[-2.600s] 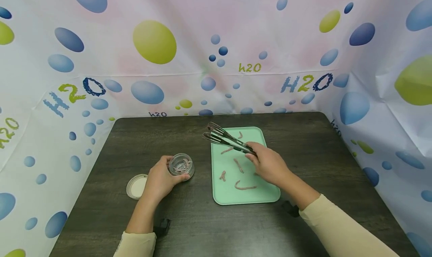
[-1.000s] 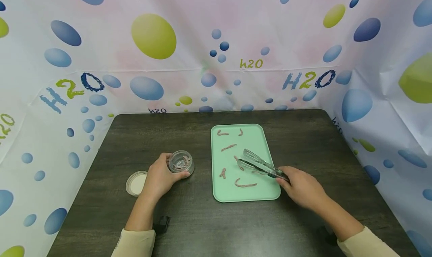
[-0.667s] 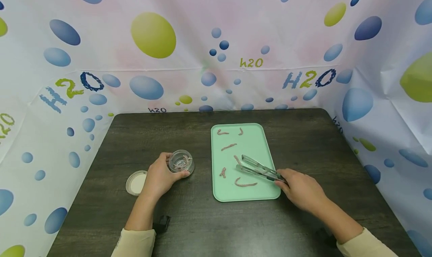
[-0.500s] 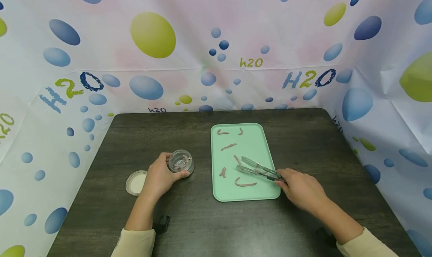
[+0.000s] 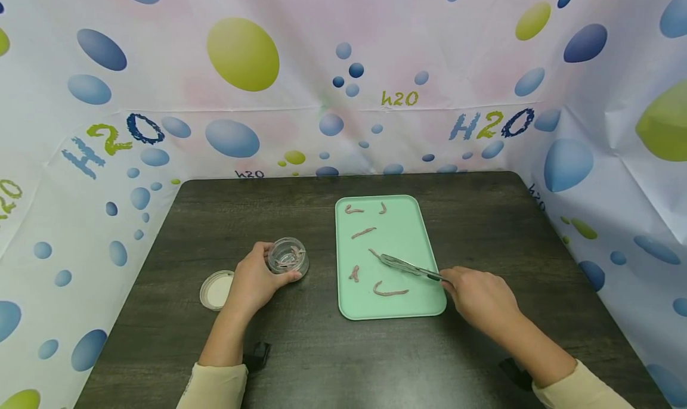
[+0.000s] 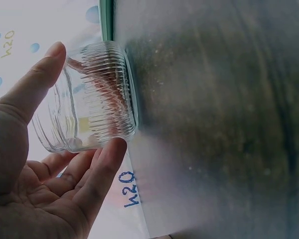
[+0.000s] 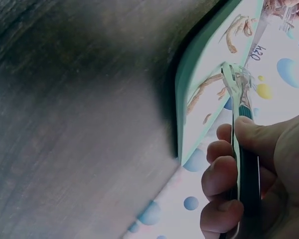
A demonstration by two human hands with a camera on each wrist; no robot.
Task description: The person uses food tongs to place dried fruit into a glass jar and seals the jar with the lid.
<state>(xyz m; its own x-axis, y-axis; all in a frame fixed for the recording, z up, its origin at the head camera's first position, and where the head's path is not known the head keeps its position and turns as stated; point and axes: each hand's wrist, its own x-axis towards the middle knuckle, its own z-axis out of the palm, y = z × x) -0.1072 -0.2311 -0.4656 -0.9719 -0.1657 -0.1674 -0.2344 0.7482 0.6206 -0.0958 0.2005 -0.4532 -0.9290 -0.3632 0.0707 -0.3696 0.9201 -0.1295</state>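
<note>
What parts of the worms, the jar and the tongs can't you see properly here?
- Worm at the tongs' tips, head view: too small to tell if pinched.
- Jar contents: blurred by ribbed glass in the left wrist view.
- Tongs' handle end: hidden inside the right hand.
- Lid: partly covered by the left hand.

Readable text appears only on the backdrop (image 5: pixel 343 69). "H2O" is printed in large blue-and-green letters at left and at right. Small "h2o" is printed in green at centre and in dark ink near the counter (image 5: pixel 300 361) edge.
</note>
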